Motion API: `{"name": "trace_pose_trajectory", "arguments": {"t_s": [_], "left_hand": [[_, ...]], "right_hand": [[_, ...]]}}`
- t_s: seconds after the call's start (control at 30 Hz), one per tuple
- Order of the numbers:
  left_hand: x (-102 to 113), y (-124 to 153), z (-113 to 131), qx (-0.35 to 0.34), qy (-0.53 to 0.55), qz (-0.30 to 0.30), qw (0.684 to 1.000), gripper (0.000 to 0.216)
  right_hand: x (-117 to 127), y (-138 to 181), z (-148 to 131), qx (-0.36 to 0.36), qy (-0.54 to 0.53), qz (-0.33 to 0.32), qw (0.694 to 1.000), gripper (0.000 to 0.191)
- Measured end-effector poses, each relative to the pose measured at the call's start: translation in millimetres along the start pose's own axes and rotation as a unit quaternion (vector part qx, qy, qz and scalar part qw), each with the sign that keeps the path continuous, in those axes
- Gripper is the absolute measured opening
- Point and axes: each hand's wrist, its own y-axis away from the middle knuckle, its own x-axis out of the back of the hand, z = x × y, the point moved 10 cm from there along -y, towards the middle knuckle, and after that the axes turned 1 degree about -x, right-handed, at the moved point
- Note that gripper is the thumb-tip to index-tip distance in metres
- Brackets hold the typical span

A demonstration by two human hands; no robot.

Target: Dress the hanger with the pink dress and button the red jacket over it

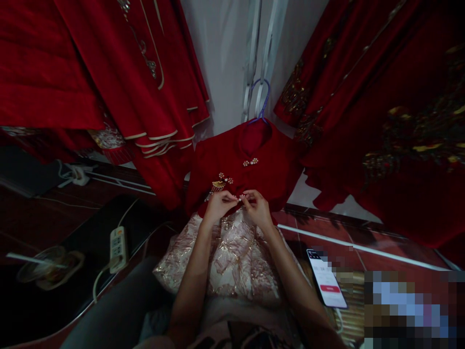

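A small red garment (214, 155) with a pale gold-patterned skirt (240, 261) hangs in front of me from a blue hanger (262, 115). My left hand (218, 207) is closed in a pinch at its lower front, on one side of a beaded flower clasp (240, 198). From the other side my right hand (257, 209) pinches the same clasp, fingertips nearly meeting. The fingers partly cover it, so whether it is fastened cannot be seen. Two like clasps (250, 162) (225, 179) sit higher up, and a gold fan-shaped tassel ornament (218, 184) is beside the lower one.
Long red embroidered garments hang at left (145, 97) and right (363, 145). A power strip (118, 248) and a plastic bowl (51, 266) are on a dark surface at left. A lit phone (325, 281) with a cable lies at right. A metal rail (334, 245) runs low behind.
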Motion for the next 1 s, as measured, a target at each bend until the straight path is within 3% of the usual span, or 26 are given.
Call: {"name": "trace_pose_trajectory", "arguments": {"t_s": [0.17,0.33,0.67,1.0], "left_hand": [[4.1,-0.5,-3.9,0.017,-0.03,-0.027,0.999,0.024],[5.6,1.3,10.5,-0.022,-0.082,-0.024,0.996,0.024],[-3.2,4.5,25.0,-0.07,-0.148,-0.039,0.986,0.017],[-5.4,7.3,40.7,-0.108,-0.161,-0.039,0.98,0.016]], "right_hand": [[13.9,-8.5,10.2,-0.007,-0.002,0.001,1.0,0.03],[22.0,-11.5,14.2,-0.019,-0.026,-0.011,0.999,0.026],[8.2,-5.0,4.9,-0.006,-0.038,-0.057,0.998,0.024],[5.5,-4.1,4.3,-0.017,-0.051,-0.059,0.997,0.027]]}}
